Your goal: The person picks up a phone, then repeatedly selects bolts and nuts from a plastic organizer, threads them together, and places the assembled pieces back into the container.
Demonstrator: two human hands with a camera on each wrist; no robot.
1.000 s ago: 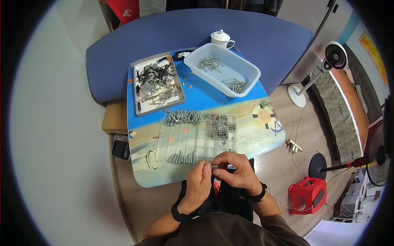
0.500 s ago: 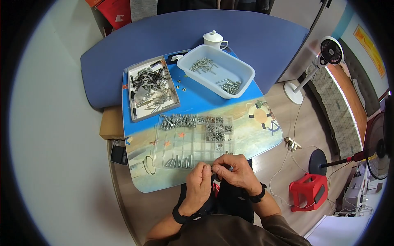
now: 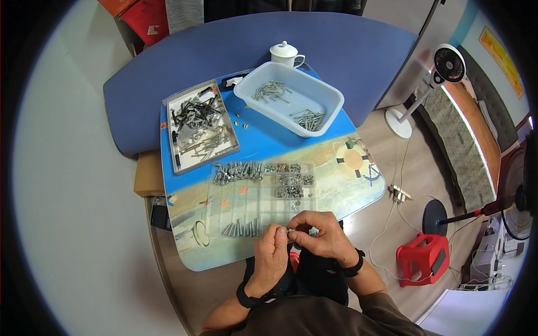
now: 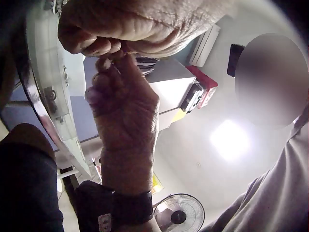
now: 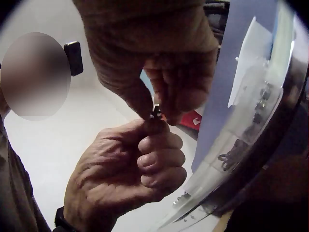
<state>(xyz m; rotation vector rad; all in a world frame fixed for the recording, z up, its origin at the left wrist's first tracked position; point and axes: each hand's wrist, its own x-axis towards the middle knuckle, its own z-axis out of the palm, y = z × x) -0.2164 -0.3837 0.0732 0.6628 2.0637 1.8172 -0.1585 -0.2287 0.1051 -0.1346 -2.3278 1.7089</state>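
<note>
A small shiny metal fastener (image 5: 155, 111) shows between the fingertips in the right wrist view; the fingers hide most of it. My left hand (image 3: 271, 255) pinches it from below, thumb on top and the other fingers curled in. From the other side my right hand (image 3: 317, 234) holds it between thumb and forefinger. Both hands meet in front of the table's near edge, beside a clear compartment box (image 3: 269, 201). Bolts with nuts (image 3: 238, 172) fill the box's far left, several bare bolts (image 3: 241, 227) lie at its near left, and nuts (image 3: 290, 186) sit in its small compartments.
A shallow box (image 3: 234, 147) of black and silver screws stands at the back left of the table (image 3: 336, 185). Behind the clear box is a pale plastic tub (image 3: 336, 115) with two heaps of screws. A lidded white cup (image 3: 283, 54) stands beyond the tub.
The head view has shifted, so the table and its boxes appear further left and lower. Both hands stay together at the fastener, with only slight movement of the fingers.
</note>
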